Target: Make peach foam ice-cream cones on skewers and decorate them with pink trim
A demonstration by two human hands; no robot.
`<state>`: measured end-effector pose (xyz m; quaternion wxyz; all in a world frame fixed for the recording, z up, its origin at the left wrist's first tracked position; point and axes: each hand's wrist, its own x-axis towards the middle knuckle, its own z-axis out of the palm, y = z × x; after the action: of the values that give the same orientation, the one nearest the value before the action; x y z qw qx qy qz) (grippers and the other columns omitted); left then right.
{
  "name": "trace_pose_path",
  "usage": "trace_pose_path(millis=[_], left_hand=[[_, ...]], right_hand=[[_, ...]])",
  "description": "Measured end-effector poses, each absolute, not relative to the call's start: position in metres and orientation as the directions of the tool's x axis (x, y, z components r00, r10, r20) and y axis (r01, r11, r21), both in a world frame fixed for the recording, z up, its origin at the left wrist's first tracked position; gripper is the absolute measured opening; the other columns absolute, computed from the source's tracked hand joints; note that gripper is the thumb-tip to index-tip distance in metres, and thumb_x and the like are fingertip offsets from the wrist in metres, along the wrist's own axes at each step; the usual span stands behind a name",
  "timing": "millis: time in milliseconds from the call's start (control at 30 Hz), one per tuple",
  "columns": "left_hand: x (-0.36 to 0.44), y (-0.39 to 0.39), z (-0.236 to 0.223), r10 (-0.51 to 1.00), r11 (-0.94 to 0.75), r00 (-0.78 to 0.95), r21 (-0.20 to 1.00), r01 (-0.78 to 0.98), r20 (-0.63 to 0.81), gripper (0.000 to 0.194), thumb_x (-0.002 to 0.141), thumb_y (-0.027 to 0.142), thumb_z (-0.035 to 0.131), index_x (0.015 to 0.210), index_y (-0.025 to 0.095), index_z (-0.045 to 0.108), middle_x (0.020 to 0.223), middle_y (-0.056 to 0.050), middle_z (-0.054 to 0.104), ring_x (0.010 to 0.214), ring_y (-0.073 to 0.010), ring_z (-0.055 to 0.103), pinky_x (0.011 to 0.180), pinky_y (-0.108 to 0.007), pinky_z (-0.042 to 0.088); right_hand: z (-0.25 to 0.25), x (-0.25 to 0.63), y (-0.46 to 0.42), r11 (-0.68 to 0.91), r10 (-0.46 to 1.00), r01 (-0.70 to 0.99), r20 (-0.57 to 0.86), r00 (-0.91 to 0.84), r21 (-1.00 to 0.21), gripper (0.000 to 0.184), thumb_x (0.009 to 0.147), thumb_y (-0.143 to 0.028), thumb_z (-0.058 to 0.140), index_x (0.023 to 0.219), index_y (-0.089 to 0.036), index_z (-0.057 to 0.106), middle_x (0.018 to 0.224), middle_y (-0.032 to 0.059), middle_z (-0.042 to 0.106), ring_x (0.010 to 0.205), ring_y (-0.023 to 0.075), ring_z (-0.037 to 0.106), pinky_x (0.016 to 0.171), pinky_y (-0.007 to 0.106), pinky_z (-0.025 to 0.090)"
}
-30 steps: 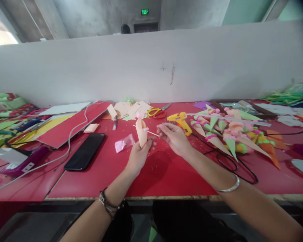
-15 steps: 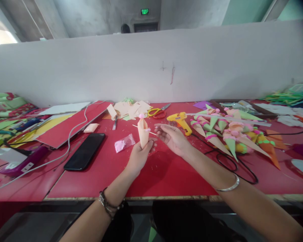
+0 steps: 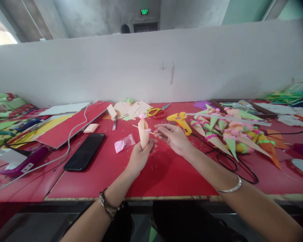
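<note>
Upright in my left hand [image 3: 140,155] is a peach paper cone [image 3: 143,135], gripped near its lower end between thumb and fingers. A pink pompom [image 3: 142,116] tops the cone's pointed back edge, and small pale lilac bits show at its right rim. A thin pale stick [image 3: 135,126] crosses behind the cone, its other end showing on the right; how it is held is hidden. Just right of the cone is my right hand [image 3: 172,137], thumb and fingertips pressed together close to the stick's right end. Anything between those fingertips is too small to make out.
A yellow glue gun [image 3: 179,121] and scissors [image 3: 159,111] lie beyond my hands. Finished paper cones [image 3: 229,131] are heaped at right, beside a black cord [image 3: 242,173]. At left are a phone [image 3: 85,152], a bag of pink pompoms [image 3: 124,143] and a purple power strip [image 3: 25,164].
My left hand and the cone have shifted slightly right. My right hand's fingertips have come a little left, closer to the cone, and a small purplish bit seen at them is no longer distinguishable.
</note>
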<state>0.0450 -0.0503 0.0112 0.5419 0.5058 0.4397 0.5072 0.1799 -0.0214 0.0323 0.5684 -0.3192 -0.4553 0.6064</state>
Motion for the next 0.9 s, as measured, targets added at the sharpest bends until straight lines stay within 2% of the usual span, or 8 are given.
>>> trace_pose_path(millis=[167, 300, 400, 467, 533, 633, 767, 900], left_hand=[[0.0452, -0.0506, 0.0118, 0.990, -0.049, 0.128, 0.998, -0.036, 0.053, 0.022, 0.070, 0.034, 0.056, 0.073, 0.013, 0.061, 0.060, 0.001, 0.058, 0.052, -0.0081, 0.049, 0.056, -0.021, 0.038], [0.0456, -0.0512, 0.0130, 0.988, -0.020, 0.152, 1.000, -0.021, 0.023, 0.021, 0.071, 0.033, 0.055, 0.072, 0.012, 0.059, 0.059, 0.000, 0.059, 0.049, -0.0078, 0.049, 0.054, -0.021, 0.038], [0.0457, -0.0521, 0.0136, 0.986, -0.012, 0.163, 1.000, -0.022, 0.016, 0.021, 0.071, 0.033, 0.055, 0.072, 0.012, 0.058, 0.063, -0.001, 0.061, 0.048, -0.0075, 0.049, 0.052, -0.020, 0.038], [0.0459, -0.0529, 0.0142, 0.986, -0.013, 0.169, 1.000, -0.012, 0.014, 0.023, 0.072, 0.035, 0.055, 0.071, 0.012, 0.057, 0.063, -0.001, 0.061, 0.048, -0.0074, 0.049, 0.051, -0.020, 0.038], [0.0461, -0.0537, 0.0153, 0.983, -0.012, 0.183, 1.000, 0.012, 0.010, 0.025, 0.072, 0.036, 0.054, 0.069, 0.012, 0.057, 0.062, -0.001, 0.060, 0.047, -0.0074, 0.049, 0.051, -0.021, 0.038], [0.0469, -0.0547, 0.0167, 0.977, -0.007, 0.214, 0.999, 0.042, -0.003, 0.026, 0.073, 0.036, 0.053, 0.068, 0.012, 0.057, 0.059, -0.001, 0.059, 0.047, -0.0076, 0.049, 0.052, -0.021, 0.039], [0.0479, -0.0554, 0.0173, 0.973, -0.013, 0.230, 0.999, 0.041, 0.004, 0.026, 0.074, 0.036, 0.052, 0.067, 0.012, 0.056, 0.058, 0.000, 0.057, 0.046, -0.0069, 0.048, 0.050, -0.020, 0.037], [0.0484, -0.0553, 0.0164, 0.970, -0.029, 0.241, 0.998, 0.064, 0.013, 0.026, 0.075, 0.036, 0.050, 0.063, 0.013, 0.053, 0.055, 0.002, 0.053, 0.044, -0.0059, 0.045, 0.049, -0.020, 0.035]], right_hand=[[0.0348, 0.1816, -0.0218, 0.171, 0.970, -0.354, 0.221, -0.106, -0.920, 0.018, 0.064, -0.031, 0.066, 0.060, -0.017, 0.057, 0.050, -0.0052, 0.057, 0.040, 0.0030, 0.047, 0.040, 0.016, 0.036], [0.0350, 0.1817, -0.0209, 0.179, 0.970, -0.378, 0.228, -0.089, -0.908, 0.015, 0.061, -0.026, 0.068, 0.073, -0.018, 0.063, 0.062, -0.0029, 0.062, 0.055, 0.0056, 0.055, 0.055, 0.019, 0.045], [0.0348, 0.1820, -0.0209, 0.192, 0.966, -0.373, 0.242, -0.091, -0.908, 0.017, 0.065, -0.027, 0.065, 0.080, -0.019, 0.065, 0.072, -0.0003, 0.064, 0.067, 0.0092, 0.059, 0.067, 0.025, 0.047], [0.0352, 0.1823, -0.0220, 0.268, 0.952, -0.292, 0.298, -0.064, -0.918, 0.014, 0.069, -0.030, 0.062, 0.080, -0.020, 0.065, 0.070, -0.0006, 0.062, 0.065, 0.0094, 0.057, 0.066, 0.027, 0.047], [0.0358, 0.1822, -0.0238, 0.412, 0.907, -0.126, 0.419, -0.030, -0.902, 0.012, 0.072, -0.029, 0.059, 0.077, -0.021, 0.066, 0.070, -0.0008, 0.059, 0.065, 0.0098, 0.055, 0.064, 0.027, 0.046], [0.0356, 0.1810, -0.0265, 0.600, 0.800, 0.098, 0.597, -0.059, -0.794, 0.008, 0.072, -0.026, 0.060, 0.076, -0.024, 0.067, 0.079, 0.0005, 0.056, 0.077, 0.0124, 0.053, 0.068, 0.027, 0.045], [0.0328, 0.1793, -0.0276, 0.663, 0.744, 0.228, 0.662, -0.092, -0.713, 0.011, 0.073, -0.023, 0.059, 0.079, -0.027, 0.067, 0.087, 0.0010, 0.049, 0.087, 0.0137, 0.049, 0.077, 0.030, 0.044], [0.0308, 0.1778, -0.0275, 0.680, 0.720, 0.274, 0.691, -0.070, -0.680, 0.012, 0.073, -0.025, 0.060, 0.080, -0.030, 0.067, 0.091, 0.0013, 0.046, 0.093, 0.0151, 0.047, 0.083, 0.033, 0.043]])
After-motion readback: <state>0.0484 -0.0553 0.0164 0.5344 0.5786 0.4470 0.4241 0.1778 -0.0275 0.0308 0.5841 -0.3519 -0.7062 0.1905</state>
